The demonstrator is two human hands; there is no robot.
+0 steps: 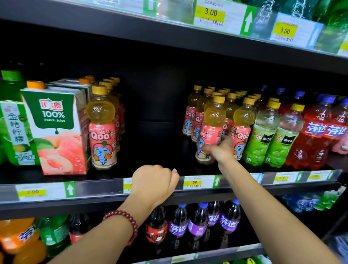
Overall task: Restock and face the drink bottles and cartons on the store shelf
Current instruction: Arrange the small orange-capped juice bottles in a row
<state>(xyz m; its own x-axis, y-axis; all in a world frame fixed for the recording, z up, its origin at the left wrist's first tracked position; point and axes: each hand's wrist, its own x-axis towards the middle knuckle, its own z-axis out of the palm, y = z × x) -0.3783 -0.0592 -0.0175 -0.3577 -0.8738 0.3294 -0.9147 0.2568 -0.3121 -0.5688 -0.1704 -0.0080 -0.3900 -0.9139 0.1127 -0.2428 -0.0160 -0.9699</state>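
Note:
On the middle shelf (98,190) my right hand (220,149) grips the lower label of a pink Qoo bottle (210,131) with a yellow cap, at the front of a group of several like it. My left hand (154,183) is a closed fist resting against the shelf's front rail, holding nothing. Another Qoo bottle (102,128) fronts a row at the left, beside a peach juice carton (56,130). Between the two Qoo groups the shelf floor lies dark and bare.
Green lime bottles (274,136) and red soda bottles (312,136) stand right of the Qoo group. A green lemon carton (15,133) is at far left. Purple soda bottles (197,222) fill the shelf below. Price tags (193,182) line the rails.

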